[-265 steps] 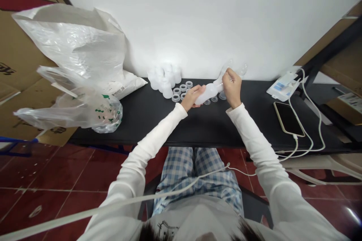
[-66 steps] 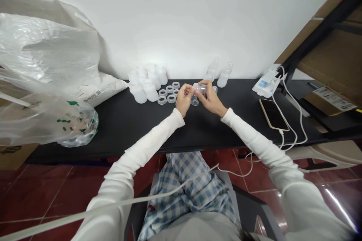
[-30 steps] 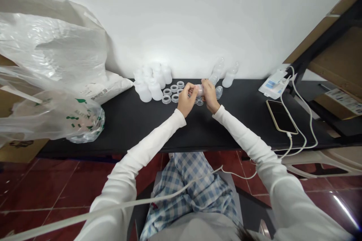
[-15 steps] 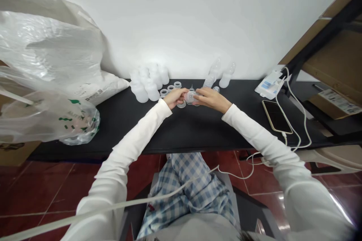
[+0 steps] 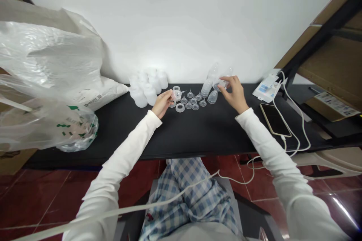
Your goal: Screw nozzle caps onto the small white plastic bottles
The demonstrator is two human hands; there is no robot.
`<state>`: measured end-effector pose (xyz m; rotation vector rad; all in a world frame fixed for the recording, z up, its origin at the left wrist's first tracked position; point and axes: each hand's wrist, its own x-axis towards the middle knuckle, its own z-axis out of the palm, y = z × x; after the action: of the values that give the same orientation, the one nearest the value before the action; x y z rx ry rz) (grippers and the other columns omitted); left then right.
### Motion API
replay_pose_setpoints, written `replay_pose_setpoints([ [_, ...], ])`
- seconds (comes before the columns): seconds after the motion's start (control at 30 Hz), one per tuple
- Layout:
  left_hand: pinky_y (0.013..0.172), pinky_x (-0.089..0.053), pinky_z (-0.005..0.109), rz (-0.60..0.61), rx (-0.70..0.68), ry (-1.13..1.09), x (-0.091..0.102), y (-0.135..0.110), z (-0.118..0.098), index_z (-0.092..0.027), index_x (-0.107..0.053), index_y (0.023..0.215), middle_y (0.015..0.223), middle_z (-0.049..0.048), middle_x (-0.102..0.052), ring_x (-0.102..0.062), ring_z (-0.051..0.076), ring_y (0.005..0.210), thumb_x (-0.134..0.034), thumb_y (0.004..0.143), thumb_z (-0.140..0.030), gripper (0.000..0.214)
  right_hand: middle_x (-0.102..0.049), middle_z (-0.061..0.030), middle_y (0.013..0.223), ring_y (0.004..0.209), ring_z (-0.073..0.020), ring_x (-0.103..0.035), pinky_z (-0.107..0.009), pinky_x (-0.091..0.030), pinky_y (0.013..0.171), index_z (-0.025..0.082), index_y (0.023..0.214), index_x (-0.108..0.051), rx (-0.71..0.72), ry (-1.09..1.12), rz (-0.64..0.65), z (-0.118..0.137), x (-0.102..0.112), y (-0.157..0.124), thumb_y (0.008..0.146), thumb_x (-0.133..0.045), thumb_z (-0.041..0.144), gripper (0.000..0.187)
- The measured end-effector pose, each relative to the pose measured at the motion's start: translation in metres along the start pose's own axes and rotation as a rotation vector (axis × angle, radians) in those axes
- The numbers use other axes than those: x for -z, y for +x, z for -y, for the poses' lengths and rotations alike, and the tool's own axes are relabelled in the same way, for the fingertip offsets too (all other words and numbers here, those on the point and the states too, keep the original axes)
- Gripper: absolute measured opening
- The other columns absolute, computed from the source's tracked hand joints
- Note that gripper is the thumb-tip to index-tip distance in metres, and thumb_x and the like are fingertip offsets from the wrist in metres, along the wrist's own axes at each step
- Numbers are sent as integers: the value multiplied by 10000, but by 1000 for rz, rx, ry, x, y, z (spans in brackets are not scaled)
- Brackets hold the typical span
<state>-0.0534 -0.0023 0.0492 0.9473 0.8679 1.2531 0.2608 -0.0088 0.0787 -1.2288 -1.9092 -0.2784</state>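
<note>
1. Over the black table [image 5: 195, 135], the left hand [image 5: 161, 105] is closing thumb and fingertips on the edge of a translucent ring [image 5: 176, 95].
2. Just beyond, a loose ring [image 5: 180, 108] is lying beside small pointed inserts [image 5: 193, 101], which are standing between the two hands.
3. Over to the right, the right hand [image 5: 236, 96] is half opening, its thumb and fingers pinching a clear cap [image 5: 220, 84]; whether that cap is touching anything else, I cannot tell.
4. Another cap [image 5: 212, 97] is resting near the thumb.
5. Farthest, white bottles [image 5: 149, 84] are clustering by the wall [image 5: 181, 26].
</note>
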Motion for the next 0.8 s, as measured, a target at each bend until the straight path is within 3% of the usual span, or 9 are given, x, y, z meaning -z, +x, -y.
replay_pose_setpoints([
  [0.1,578,-438,171,3,-72,21,2,1,9,-154,-604,748,749,14,-627,-554,79,668,-772,796,-420,319,-599,-126,1054,905,-256,-613,-412,-528,835,190,1218,-607,-53,-88,145,1,-22,-10,987,-487,420,347],
  [0.17,606,-457,177,-2,-99,31,4,2,12,-159,-589,739,768,9,-629,-573,87,705,-796,761,-436,346,-604,-123,1006,838,-257,-611,-388,-512,752,175,1193,-615,-102,-152,296,-3,-34,-19,981,-479,410,344],
  [0.27,630,-475,181,11,-103,55,7,2,13,-161,-600,768,796,5,-635,-593,93,745,-825,713,-437,361,-617,-115,1003,779,-240,-602,-363,-486,715,178,1240,-594,-156,-178,402,-12,-39,-28,981,-469,432,384],
  [0.33,653,-489,185,33,-101,86,6,1,14,-164,-618,803,824,10,-646,-602,98,769,-828,705,-432,354,-625,-144,1034,847,-275,-604,-391,-475,761,170,1239,-602,-126,-231,396,-11,-36,-27,979,-465,456,410],
  [0.43,685,-504,195,65,-130,141,2,-1,16,-175,-631,835,862,17,-658,-619,109,812,-819,718,-426,335,-607,-206,1148,986,-332,-582,-443,-450,837,148,1232,-603,-108,-281,227,8,-30,-18,987,-433,470,438],
  [0.5,691,-507,200,91,-175,179,-3,-3,18,-180,-633,842,857,16,-655,-626,119,833,-817,726,-426,328,-618,-190,1109,997,-310,-581,-435,-450,864,143,1210,-588,-96,-161,126,31,-32,-11,999,-410,435,401],
  [0.6,717,-520,217,123,-244,207,-10,-6,20,-183,-628,847,842,9,-641,-626,127,838,-816,736,-431,330,-627,-90,966,843,-217,-590,-349,-470,787,172,1200,-549,15,182,248,66,-46,-3,982,-474,430,346],
  [0.67,734,-525,224,113,-268,211,-14,-9,20,-184,-616,842,839,2,-631,-615,119,815,-803,755,-423,316,-601,-25,857,717,-166,-554,-299,-457,702,192,1131,-529,9,350,334,82,-59,-1,970,-501,437,294],
  [0.8,652,-491,201,66,-256,224,-16,-9,21,-178,-567,748,711,-27,-567,-545,90,659,-757,811,-344,260,-539,27,765,631,-129,-485,-261,-430,634,222,960,-480,52,460,402,92,-79,-1,984,-482,419,198],
])
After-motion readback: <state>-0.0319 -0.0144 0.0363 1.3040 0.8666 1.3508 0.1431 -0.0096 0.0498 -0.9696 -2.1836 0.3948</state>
